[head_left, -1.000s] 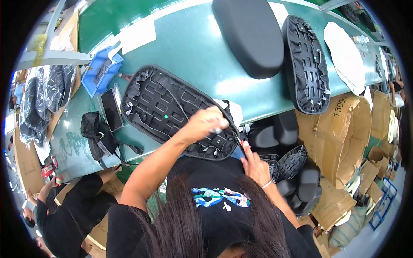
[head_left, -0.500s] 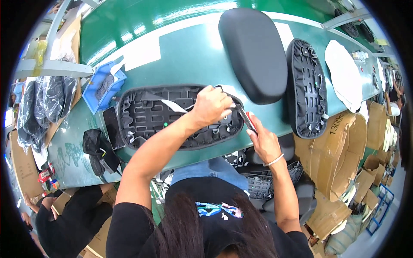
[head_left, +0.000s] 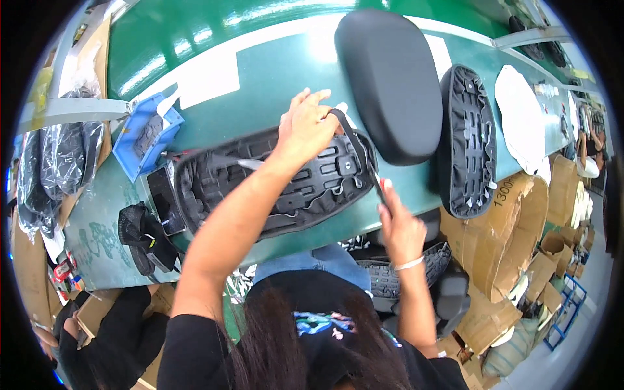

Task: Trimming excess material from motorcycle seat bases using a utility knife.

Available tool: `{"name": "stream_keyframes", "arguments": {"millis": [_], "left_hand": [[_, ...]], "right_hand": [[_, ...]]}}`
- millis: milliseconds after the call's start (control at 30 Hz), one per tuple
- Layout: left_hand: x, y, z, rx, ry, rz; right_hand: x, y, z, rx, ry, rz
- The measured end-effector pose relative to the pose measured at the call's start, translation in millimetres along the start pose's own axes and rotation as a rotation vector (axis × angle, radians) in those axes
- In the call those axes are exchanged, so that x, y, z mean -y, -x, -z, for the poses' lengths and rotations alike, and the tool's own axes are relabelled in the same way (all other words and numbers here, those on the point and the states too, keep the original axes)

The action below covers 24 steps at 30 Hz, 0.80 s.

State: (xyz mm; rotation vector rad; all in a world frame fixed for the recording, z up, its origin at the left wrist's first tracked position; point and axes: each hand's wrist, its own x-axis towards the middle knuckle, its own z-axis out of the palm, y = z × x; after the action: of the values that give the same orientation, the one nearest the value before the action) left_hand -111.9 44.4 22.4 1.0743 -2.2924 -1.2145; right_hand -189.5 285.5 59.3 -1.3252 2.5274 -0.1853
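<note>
Head view, seat base [head_left: 305, 190] under left grip [head_left: 307, 130] pinching black strip [head_left: 353, 139], right grip [head_left: 402, 233] clasping tool [head_left: 377, 186]

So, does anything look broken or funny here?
Yes, the big open cardboard box on the right: its sides are creased and its rim looks bent out of shape, so it seems a bit battered.

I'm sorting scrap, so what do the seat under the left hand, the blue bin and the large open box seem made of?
Seat: base probably satin-black plastic, with moulded slots; wrinkled edging looks like fabric or vinyl.
Blue bin: likely smooth plastic, evenly coloured, thin-walled.
Large open box: apparently matte brown cardboard, with creased walls.
</note>
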Motion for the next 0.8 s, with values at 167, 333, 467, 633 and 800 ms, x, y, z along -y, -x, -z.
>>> {"name": "stream_keyframes", "arguments": {"millis": [167, 333, 467, 633, 800], "left_hand": [[-33, -18, 71, 0.421, 0.525, 0.911], [37, 2, 58, 0.280, 0.715, 0.045], [41, -16, 76, 0.064, 1.270, -0.415], [-6, -24, 79, 0.276, 0.218, -0.371], [10, -15, 50, 0.233, -0.496, -0.525]], "right_hand": [[-30, -127, 32, 0.150, -0.052, 0.333], [11, -143, 25, 0.167, 0.058, 0.454], [11, -82, -1, 0.120, -0.085, 0.304], [42, -71, 10, 0.161, -0.196, 0.136], [50, -89, 9, 0.197, -0.383, 0.121]]}}
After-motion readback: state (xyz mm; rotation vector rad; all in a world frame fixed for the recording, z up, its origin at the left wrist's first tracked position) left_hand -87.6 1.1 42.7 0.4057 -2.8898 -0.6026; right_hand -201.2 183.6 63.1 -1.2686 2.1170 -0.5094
